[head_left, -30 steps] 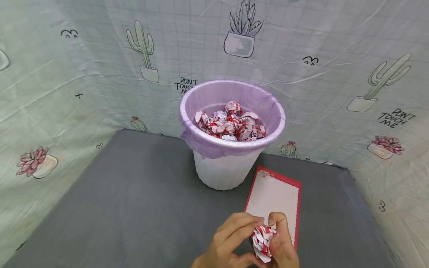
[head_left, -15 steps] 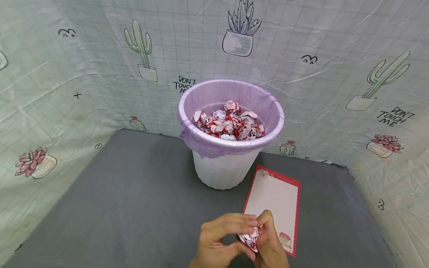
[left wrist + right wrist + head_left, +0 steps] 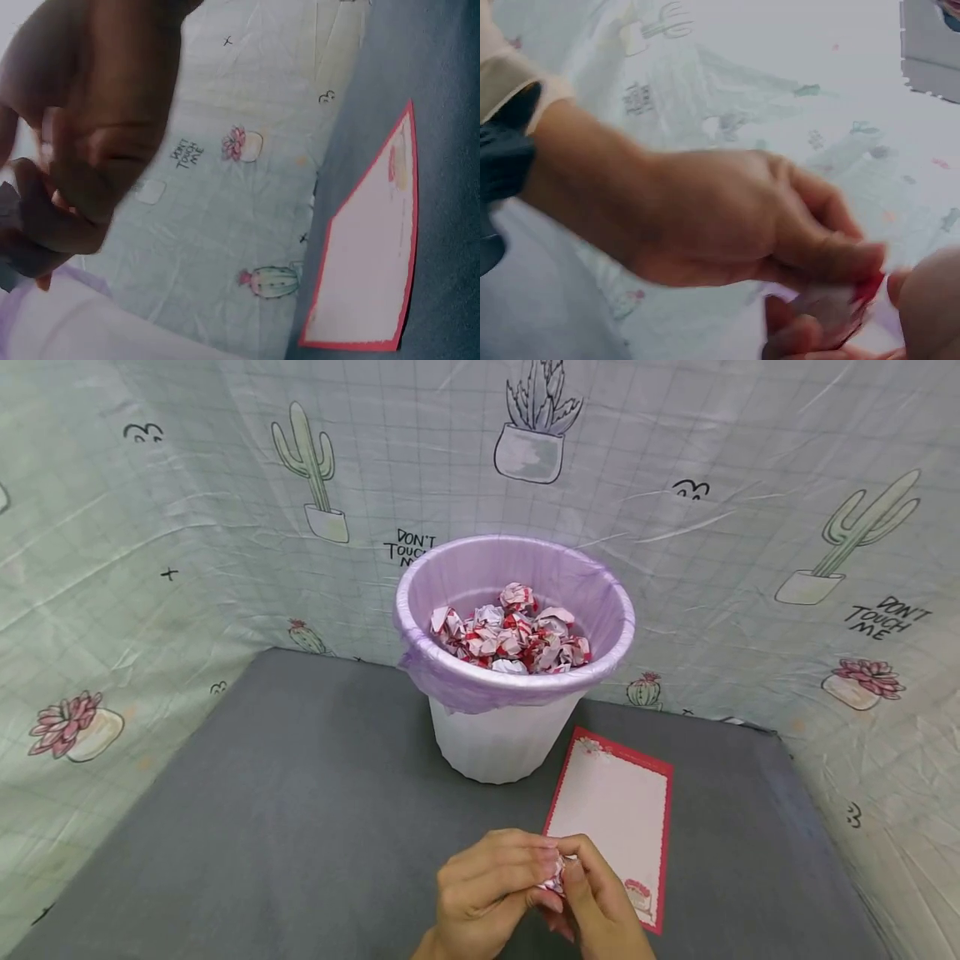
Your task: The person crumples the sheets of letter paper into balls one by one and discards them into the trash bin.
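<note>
A crumpled ball of red-and-white paper (image 3: pixel 557 878) is low in the head view, mostly hidden by fingers. My left hand (image 3: pixel 483 889) curls its fingers over it from the left, with the thumb beneath. From the right, my right hand (image 3: pixel 606 906) grips the same ball, its thumb pressed against it. In the right wrist view, part of the paper ball (image 3: pixel 829 311) shows blurred between fingertips. Just beyond the hands lies a flat sheet of paper (image 3: pixel 611 818) with a red border and a small drawing in its lower corner.
A white bin (image 3: pixel 495 743) with a purple liner stands behind the hands, holding several crumpled paper balls (image 3: pixel 517 639). Grey cloth (image 3: pixel 300 827) covers the surface. Cactus-printed fabric walls (image 3: pixel 450 460) rise at the back and both sides.
Both hands have shifted left with the paper ball and closed more tightly around it, so less of it shows. The drawing on the flat sheet's lower corner has come into view.
</note>
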A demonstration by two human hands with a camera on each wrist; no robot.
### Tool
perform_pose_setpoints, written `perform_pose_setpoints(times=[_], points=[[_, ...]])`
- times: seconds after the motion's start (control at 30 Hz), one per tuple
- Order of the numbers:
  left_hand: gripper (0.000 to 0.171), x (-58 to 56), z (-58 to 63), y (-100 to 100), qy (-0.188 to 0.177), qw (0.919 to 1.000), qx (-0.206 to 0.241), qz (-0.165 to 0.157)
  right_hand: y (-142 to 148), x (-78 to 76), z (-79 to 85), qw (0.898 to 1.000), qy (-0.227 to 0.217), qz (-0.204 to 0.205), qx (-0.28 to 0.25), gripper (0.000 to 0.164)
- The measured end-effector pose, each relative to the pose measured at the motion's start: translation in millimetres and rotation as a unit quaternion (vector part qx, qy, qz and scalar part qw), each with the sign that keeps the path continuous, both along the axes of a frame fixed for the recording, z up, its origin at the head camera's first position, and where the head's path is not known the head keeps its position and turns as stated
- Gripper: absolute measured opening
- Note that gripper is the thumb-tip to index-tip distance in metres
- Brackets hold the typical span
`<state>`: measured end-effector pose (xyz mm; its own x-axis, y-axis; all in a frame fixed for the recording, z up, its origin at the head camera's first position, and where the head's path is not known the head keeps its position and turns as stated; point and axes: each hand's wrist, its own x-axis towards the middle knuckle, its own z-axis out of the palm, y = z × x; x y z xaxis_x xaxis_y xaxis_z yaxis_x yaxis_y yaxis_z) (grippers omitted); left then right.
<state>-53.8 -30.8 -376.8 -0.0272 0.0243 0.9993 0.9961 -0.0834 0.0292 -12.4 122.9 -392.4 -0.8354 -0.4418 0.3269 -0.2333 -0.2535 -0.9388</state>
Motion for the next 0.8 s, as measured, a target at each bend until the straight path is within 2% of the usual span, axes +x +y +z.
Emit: perform_pose_setpoints(times=[0.1,0.13,0.2,0.33,0.4,0.63,0.73,0.8], points=[[0.020,-1.5,0.5,-0.3,0.026,0.9993,-0.023,0.011,3.9,1.7,2.2,1.000,-0.013,-0.002,-0.015,0.019],[0.020,-1.5,0.3,-0.2,0.032,0.9989,-0.027,0.023,4.4,2.4,2.9,0.999,-0.024,0.001,-0.025,0.018],[0.024,-0.8,-0.3,0.3,0.034,0.9980,-0.029,0.046,5.0,4.3,3.1,0.998,-0.044,-0.001,-0.040,0.018],[0.034,0.4,-1.5,2.1,0.035,0.9962,-0.025,0.075,6.3,5.8,2.0,0.998,-0.040,-0.009,-0.056,0.022],[0.037,0.2,-1.2,2.9,0.037,0.9968,-0.028,0.066,7.5,5.5,1.0,0.998,-0.023,-0.012,-0.052,0.021],[0.036,1.6,2.2,6.0,0.065,0.9934,-0.034,0.088,10.1,6.7,1.9,0.997,-0.023,-0.008,-0.067,0.019],[0.035,2.0,2.8,8.3,0.067,0.9944,-0.027,0.078,7.2,10.2,2.6,0.996,-0.017,-0.028,-0.081,0.023],[0.035,2.3,2.5,9.1,0.059,0.9953,-0.022,0.074,3.4,12.0,1.9,0.995,0.017,-0.048,-0.089,0.026]])
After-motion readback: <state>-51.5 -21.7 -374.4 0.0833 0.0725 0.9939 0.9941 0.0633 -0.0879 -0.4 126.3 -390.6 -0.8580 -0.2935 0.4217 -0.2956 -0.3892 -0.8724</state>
